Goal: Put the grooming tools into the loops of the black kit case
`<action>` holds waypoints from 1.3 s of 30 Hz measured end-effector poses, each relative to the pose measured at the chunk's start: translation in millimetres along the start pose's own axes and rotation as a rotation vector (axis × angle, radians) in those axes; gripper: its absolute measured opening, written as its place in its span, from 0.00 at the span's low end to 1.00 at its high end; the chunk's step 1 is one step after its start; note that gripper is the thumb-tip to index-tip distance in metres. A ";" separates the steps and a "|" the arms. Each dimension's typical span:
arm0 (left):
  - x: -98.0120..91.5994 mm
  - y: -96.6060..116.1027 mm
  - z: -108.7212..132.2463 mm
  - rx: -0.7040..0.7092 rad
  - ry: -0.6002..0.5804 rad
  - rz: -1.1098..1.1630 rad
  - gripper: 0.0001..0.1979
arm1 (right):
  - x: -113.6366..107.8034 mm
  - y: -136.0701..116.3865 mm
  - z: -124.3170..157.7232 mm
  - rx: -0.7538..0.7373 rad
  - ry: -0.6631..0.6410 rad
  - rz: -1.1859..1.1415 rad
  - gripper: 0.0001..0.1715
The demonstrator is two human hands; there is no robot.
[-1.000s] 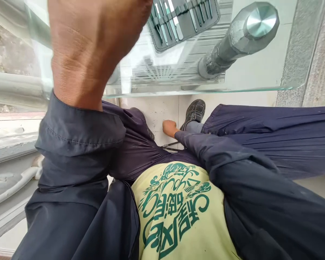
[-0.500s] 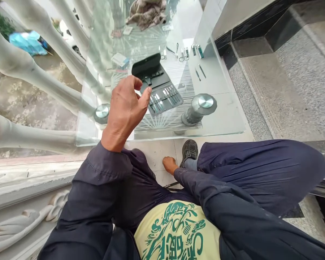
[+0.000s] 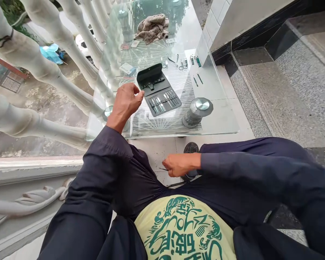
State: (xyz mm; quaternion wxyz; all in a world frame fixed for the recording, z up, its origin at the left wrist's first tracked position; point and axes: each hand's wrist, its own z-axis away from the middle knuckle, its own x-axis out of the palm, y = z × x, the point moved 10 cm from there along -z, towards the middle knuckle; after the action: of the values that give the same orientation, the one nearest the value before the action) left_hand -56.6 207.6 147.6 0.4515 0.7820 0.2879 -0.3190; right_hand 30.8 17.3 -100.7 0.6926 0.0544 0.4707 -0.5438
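My left hand point(image 3: 127, 103) hovers over the near left of the glass table, by the case. Its fingers are loosely curled, with a small gap at the thumb and nothing seen in it. Low between my knees, my right hand point(image 3: 178, 164) is closed on a thin dark stick-like tool point(image 3: 163, 169); only its tip shows, so its kind is unclear. An unfolded black manicure case point(image 3: 159, 90) lies on the table, several slim metal tools point(image 3: 158, 104) tucked in its near half. Its far flap stands partly raised.
On the glass table point(image 3: 219, 124) lie cuticle nippers point(image 3: 173, 61), small scissors point(image 3: 181, 67), nail clippers point(image 3: 197, 60), two slim tools point(image 3: 197, 79), a small box point(image 3: 127, 68) and a crumpled cloth point(image 3: 153, 29). White balusters point(image 3: 38, 65) line the left; stone steps point(image 3: 262, 86) rise right.
My left hand has drawn slightly down and away from the case, its thumb closer to the fingers. My right hand has turned and come nearer, and a thin tool now shows in it.
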 end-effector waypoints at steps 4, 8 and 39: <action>10.7 5.5 -14.0 -0.009 -0.052 0.027 0.10 | -81.9 11.7 61.5 -0.120 0.072 -0.263 0.06; 20.5 17.1 -39.2 -0.012 -0.082 0.074 0.10 | -171.0 48.6 83.1 -0.010 0.368 -0.379 0.10; 93.4 16.5 -9.8 -0.419 -0.459 0.941 0.12 | -224.8 71.9 67.7 -0.355 0.615 -1.042 0.04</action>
State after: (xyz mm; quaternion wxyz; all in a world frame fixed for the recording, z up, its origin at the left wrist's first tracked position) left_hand 16.8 224.4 89.1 0.7417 0.6303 -0.1405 -0.1811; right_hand 136.5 164.4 65.2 0.1683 -0.1439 0.6961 -0.6830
